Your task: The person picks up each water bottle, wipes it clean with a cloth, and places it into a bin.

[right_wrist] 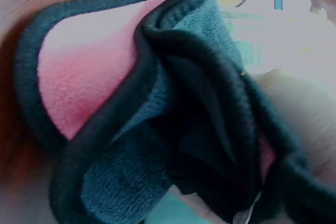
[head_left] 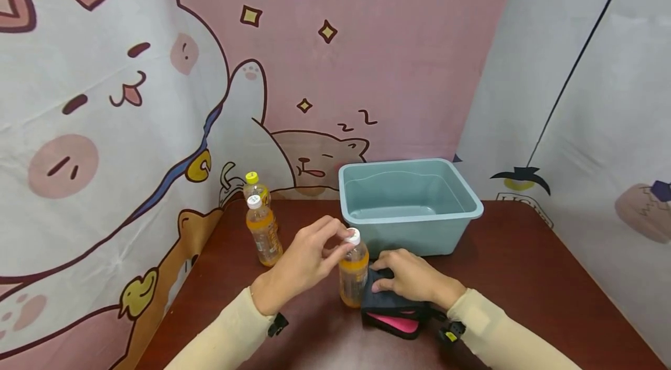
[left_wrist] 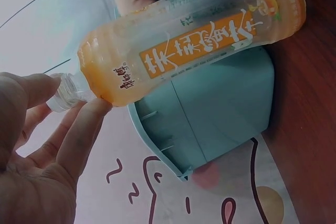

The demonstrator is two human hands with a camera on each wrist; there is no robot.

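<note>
My left hand (head_left: 299,256) pinches the neck and white cap (head_left: 353,236) of a plastic drink bottle (head_left: 353,282) between thumb and fingers. The bottle stands upright on the table, its orange label (left_wrist: 199,45) facing the left wrist camera. Just right of it, my right hand (head_left: 411,277) grips a folded dark blue-grey cloth (head_left: 388,300) with black edging. A pink side (right_wrist: 89,72) of the cloth shows in its folds. In the right wrist view the cloth is bunched and hides most of the fingers.
A blue-green plastic tub (head_left: 409,236) sits behind both hands on the dark red table (head_left: 524,277). At the left back stand a white-capped bottle (head_left: 265,236) and a yellow-capped bottle (head_left: 253,187). A printed cartoon curtain (head_left: 419,67) hangs beyond the table.
</note>
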